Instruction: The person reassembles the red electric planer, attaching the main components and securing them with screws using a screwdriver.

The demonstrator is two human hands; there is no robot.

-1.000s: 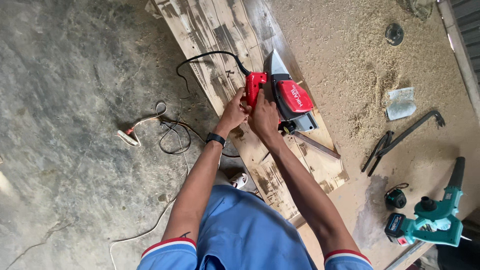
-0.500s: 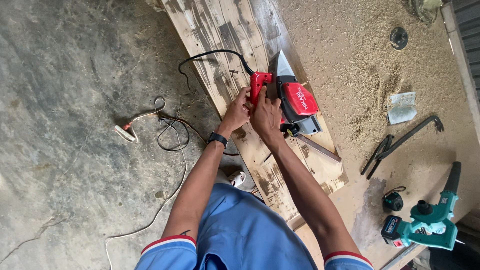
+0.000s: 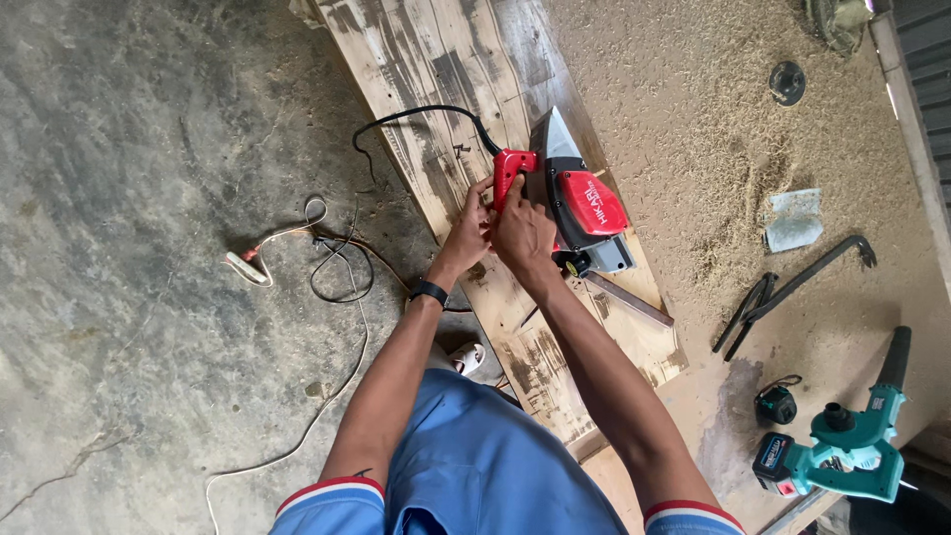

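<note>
A red and black electric planer [image 3: 580, 213] rests on a long, dark-stained wooden plank [image 3: 446, 89] that lies slantwise on the floor. My right hand [image 3: 525, 236] grips the planer's red handle from behind. My left hand [image 3: 468, 233] closes on the same handle at its left side; a black band is on that wrist. A black power cord [image 3: 416, 117] loops from the handle's end across the plank.
White and orange cables [image 3: 327, 263] lie coiled on the concrete at left. Sawdust covers the floor at right, with a black metal clamp [image 3: 792, 289], a teal cordless blower [image 3: 852, 441], a small black battery [image 3: 776, 404] and a grey sheet [image 3: 792, 220].
The planer and both hands have shifted slightly along the plank; the view has drifted a little. My grip is unchanged.
</note>
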